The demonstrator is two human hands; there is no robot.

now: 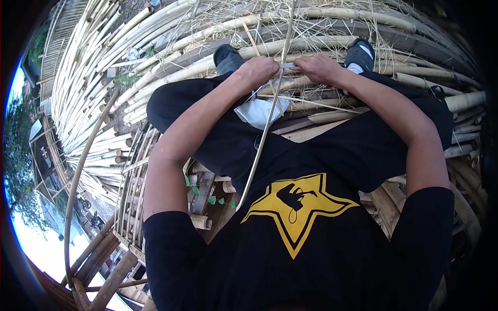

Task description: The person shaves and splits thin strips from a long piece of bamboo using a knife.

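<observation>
My left hand is closed with the fingers curled in, pinching one end of a short, flat grey piece at the top centre of the frame. My right hand is closed too, gripping its other end. A long thin strip crosses at that piece, running from the top edge down to my dark shirt with its yellow star; I cannot tell whether my fingers touch it.

Just below my hands lies a crumpled white sheet. My sandals are on either side of my hands. The surface around them is rows of bamboo poles, strewn with loose straw at the top. Green leaves show beside me at lower centre-left. More bamboo fans across the upper left, past a tall bent pole. At the far left are trees and bright sky.
</observation>
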